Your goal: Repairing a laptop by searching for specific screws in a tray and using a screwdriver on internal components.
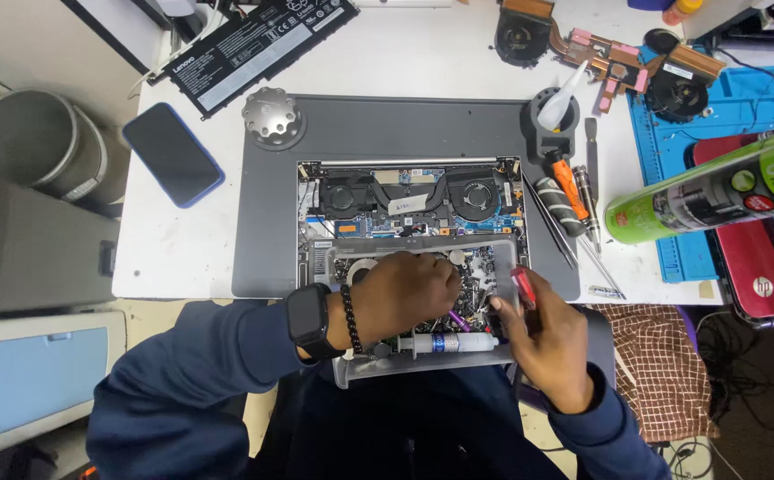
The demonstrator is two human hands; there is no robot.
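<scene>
Head view: the left hand (405,298) digs, fingers curled, into a clear parts tray (504,267); what its grip closes on is hidden. The right hand (542,333) pinches a red-handled screwdriver (522,286), just right of that. One thermal-paste syringe (454,343) lies below. Beyond: one opened laptop (409,200), two fans. Best to sort slowly.
</scene>
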